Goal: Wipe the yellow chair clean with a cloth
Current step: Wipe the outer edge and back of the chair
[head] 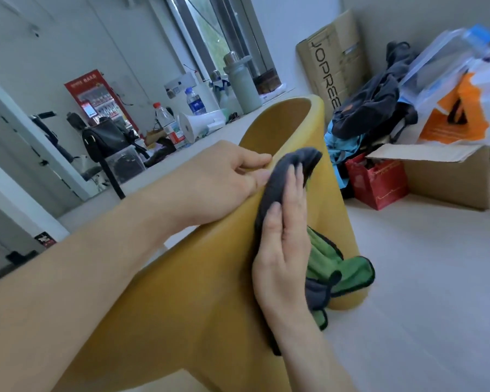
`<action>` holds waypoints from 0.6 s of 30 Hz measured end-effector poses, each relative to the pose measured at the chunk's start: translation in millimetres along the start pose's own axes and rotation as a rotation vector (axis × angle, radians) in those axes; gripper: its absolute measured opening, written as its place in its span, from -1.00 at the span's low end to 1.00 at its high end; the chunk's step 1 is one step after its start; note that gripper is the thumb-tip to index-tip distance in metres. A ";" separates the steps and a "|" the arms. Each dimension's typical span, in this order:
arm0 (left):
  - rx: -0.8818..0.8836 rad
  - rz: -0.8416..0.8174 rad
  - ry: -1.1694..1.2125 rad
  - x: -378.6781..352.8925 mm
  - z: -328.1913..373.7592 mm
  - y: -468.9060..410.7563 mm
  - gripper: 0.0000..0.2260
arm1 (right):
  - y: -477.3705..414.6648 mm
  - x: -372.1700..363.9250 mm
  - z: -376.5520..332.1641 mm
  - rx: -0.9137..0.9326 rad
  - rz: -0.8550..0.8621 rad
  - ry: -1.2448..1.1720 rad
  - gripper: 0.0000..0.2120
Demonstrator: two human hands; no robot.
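Chair: yellow chair (300, 131) fills the middle of my view; smooth, matte, moulded in rounded curves; its lower part runs out of frame at the bottom edge.
Cloth: cloth (289, 176) is soft and napped, dark grey on one face, green with a dark hem on the other; it lies draped over the chair's curved edge, loose folds hanging on the far side.
Left hand: my left hand (221, 179) grips the chair's edge just beside the cloth; fingers curled over it, thumb side toward me.
Right hand: my right hand (283, 250) lies flat, fingers straight and together, pressing the cloth against the chair; palm side hidden.
Boxes: open cardboard box (447, 176) by the wall holds plastic bags, contents unclear; red paper bag (376, 182) beside it, inside not visible.
Counter: bottles (167, 123) and clutter, blurred.
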State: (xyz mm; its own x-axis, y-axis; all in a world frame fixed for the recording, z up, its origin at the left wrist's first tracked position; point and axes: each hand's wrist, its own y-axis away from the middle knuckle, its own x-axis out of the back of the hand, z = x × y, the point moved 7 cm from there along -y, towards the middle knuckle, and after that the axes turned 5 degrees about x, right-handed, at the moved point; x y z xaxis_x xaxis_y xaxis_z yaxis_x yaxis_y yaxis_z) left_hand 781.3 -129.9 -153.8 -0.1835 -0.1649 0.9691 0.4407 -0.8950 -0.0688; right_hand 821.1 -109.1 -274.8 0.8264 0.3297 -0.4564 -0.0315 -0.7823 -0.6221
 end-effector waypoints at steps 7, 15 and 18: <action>-0.031 0.038 -0.105 -2.9 -6.0 5.1 -0.65 | -91.7 17.1 64.9 -0.200 0.044 -0.024 -0.55; -0.097 0.127 -0.081 -3.6 -1.2 5.9 -0.74 | -7.9 -1.3 -4.1 0.026 -0.003 0.040 -0.56; -0.078 0.112 -0.070 -4.2 -3.1 9.6 -0.69 | -34.7 -7.0 -25.1 0.223 -0.076 0.094 -0.56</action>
State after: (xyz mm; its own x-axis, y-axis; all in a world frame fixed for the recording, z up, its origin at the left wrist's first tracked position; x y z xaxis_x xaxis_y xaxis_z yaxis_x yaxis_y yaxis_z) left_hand 783.6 -139.1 -159.3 -0.0742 -0.2384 0.9683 0.3849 -0.9026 -0.1928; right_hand 830.5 -97.5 -234.1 0.8796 0.3241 -0.3482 -0.0821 -0.6177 -0.7821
